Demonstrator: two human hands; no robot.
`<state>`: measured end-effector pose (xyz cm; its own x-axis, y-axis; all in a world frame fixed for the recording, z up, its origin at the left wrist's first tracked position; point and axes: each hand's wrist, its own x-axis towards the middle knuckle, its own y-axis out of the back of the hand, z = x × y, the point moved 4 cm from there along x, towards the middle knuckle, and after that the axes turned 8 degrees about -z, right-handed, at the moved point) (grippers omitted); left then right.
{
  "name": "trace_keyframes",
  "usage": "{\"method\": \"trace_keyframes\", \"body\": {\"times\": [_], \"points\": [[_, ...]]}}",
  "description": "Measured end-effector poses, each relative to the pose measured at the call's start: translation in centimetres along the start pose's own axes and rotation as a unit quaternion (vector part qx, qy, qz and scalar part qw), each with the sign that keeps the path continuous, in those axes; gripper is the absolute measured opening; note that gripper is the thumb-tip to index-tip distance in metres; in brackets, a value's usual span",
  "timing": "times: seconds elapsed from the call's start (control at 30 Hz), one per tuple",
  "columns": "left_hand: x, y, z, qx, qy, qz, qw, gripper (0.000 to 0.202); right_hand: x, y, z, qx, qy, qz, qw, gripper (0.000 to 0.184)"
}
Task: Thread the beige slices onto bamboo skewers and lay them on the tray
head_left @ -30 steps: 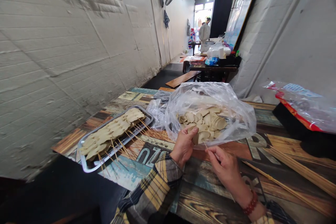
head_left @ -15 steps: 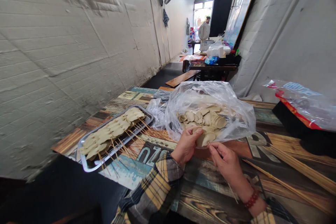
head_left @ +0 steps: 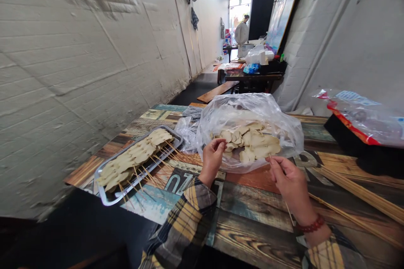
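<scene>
My right hand [head_left: 288, 180] pinches a thin wooden skewer [head_left: 289, 213], whose tail shows below the palm. Pale, flat round slices [head_left: 267, 144] appear threaded on its upper part, just beyond my fingertips. At the left side of the bag's mouth, my left hand [head_left: 213, 157] has its thumb and fingers together; whatever is between them is too small to make out. Loose slices of the same kind [head_left: 235, 136] lie in the clear plastic bag [head_left: 287, 128] in front of both hands.
On the left, a metal tray [head_left: 109, 200] carries several loaded skewers, sticks jutting over its edge. Bare bamboo skewers [head_left: 356, 187] lie on the right of the patterned table [head_left: 252, 214]. Behind them stands a black container [head_left: 347, 143] with plastic packaging. A person [head_left: 245, 19] is far back.
My right hand has moved right with the skewer and its slices. My left hand has come off the slices on the skewer and shifted left and up. The view has turned slightly.
</scene>
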<state>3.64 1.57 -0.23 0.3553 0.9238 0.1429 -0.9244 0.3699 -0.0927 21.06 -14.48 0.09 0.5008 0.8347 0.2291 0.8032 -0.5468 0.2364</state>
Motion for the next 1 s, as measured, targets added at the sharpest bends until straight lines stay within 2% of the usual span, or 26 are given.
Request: {"method": "trace_keyframes", "body": {"times": [0.07,0.13,0.37,0.5,0.6,0.7,0.8,0.87,1.0], "points": [[0.3,0.2,0.1,0.123,-0.045,-0.007,0.991,0.01,0.0,0.0,0.0,0.007,-0.005,-0.008,1.0,0.042],[0.4,0.3,0.2,0.225,-0.075,-0.025,0.971,0.012,-0.1,-0.1,0.1,0.003,-0.01,-0.015,1.0,0.041],[-0.1,0.0,0.1,0.423,-0.09,-0.074,0.899,0.017,0.1,-0.3,0.2,0.001,-0.004,-0.032,0.999,0.036],[-1.0,-1.7,0.1,0.474,-0.082,-0.138,0.866,0.018,0.2,-0.3,0.2,0.016,0.003,-0.034,0.999,0.034],[-1.5,-2.9,0.2,0.502,-0.07,-0.14,0.85,0.011,0.1,-0.3,0.0,0.023,0.006,-0.037,0.999,0.034],[-1.7,-3.9,0.1,0.528,-0.057,-0.139,0.836,0.018,0.1,-0.4,-0.3,0.026,0.011,-0.042,0.999,0.032],[-1.5,-4.5,-0.2,0.553,-0.032,-0.146,0.82,0.016,0.0,-0.4,-0.7,0.022,0.016,-0.041,0.999,0.032],[-1.3,-4.8,-0.4,0.556,-0.017,-0.148,0.818,0.013,-0.1,-0.3,-0.9,0.018,0.02,-0.038,0.999,0.031],[-1.2,-5.1,-0.6,0.535,-0.007,-0.137,0.833,0.007,0.0,-0.2,-1.1,0.009,0.03,-0.033,0.999,0.03]]}}
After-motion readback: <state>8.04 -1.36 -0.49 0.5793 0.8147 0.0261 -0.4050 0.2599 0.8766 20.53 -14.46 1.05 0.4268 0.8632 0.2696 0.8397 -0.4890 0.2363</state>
